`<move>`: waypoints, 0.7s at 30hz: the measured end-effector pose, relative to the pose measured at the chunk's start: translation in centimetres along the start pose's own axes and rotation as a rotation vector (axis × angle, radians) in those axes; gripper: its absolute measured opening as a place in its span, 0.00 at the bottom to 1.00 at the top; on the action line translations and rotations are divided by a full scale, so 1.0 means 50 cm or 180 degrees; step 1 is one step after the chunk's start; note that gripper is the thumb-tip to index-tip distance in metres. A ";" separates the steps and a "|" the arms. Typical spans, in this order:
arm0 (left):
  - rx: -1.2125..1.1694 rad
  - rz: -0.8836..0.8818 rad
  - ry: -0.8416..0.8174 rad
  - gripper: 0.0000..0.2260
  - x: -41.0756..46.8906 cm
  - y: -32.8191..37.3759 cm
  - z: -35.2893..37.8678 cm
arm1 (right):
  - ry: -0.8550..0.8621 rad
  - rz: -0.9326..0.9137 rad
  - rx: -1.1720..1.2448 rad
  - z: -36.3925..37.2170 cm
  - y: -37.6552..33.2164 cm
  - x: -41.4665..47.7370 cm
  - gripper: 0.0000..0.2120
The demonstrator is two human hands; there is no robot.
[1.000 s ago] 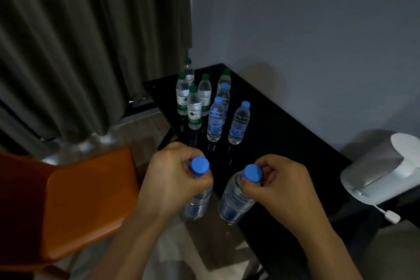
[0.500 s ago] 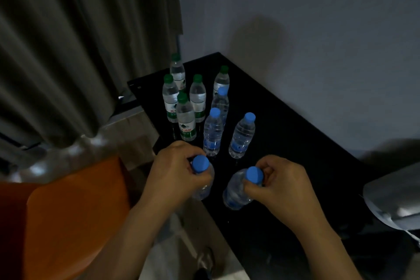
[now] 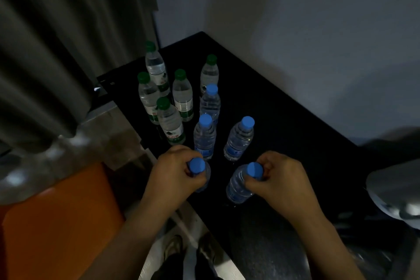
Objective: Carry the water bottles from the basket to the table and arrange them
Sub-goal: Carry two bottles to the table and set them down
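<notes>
My left hand (image 3: 172,173) grips the neck of a blue-capped water bottle (image 3: 197,165) over the near edge of the black table (image 3: 284,120). My right hand (image 3: 279,177) holds a second blue-capped bottle (image 3: 241,185) by its neck, its base low over or on the tabletop. Just beyond them stand three blue-capped bottles (image 3: 204,136), upright in a loose cluster. Behind those stand several green-capped bottles (image 3: 170,120) near the table's far left corner. The basket is not in view.
An orange chair (image 3: 56,223) sits at the lower left beside the table. Grey curtains (image 3: 56,41) hang at the left and a pale wall (image 3: 295,18) runs behind the table. A white appliance (image 3: 395,193) lies at the right edge. My feet (image 3: 188,250) show below.
Both hands have carried their bottles forward and down over the table, closer to the standing blue-capped bottles. The view has tilted further downward.
</notes>
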State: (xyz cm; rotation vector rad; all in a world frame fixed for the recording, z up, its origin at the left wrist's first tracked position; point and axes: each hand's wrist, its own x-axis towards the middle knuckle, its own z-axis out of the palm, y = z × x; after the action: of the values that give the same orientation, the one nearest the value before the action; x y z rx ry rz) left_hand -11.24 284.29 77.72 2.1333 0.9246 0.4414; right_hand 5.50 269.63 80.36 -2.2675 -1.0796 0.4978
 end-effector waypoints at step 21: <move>-0.0149 -0.0003 -0.0199 0.11 0.073 -0.020 0.012 | -0.0139 0.0567 -0.0073 0.037 -0.002 0.064 0.10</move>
State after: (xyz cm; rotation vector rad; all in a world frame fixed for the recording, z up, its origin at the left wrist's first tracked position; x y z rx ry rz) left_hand -8.87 287.11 76.63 2.0924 0.8716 0.3898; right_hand 6.37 272.85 78.75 -2.3958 -0.9126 0.6119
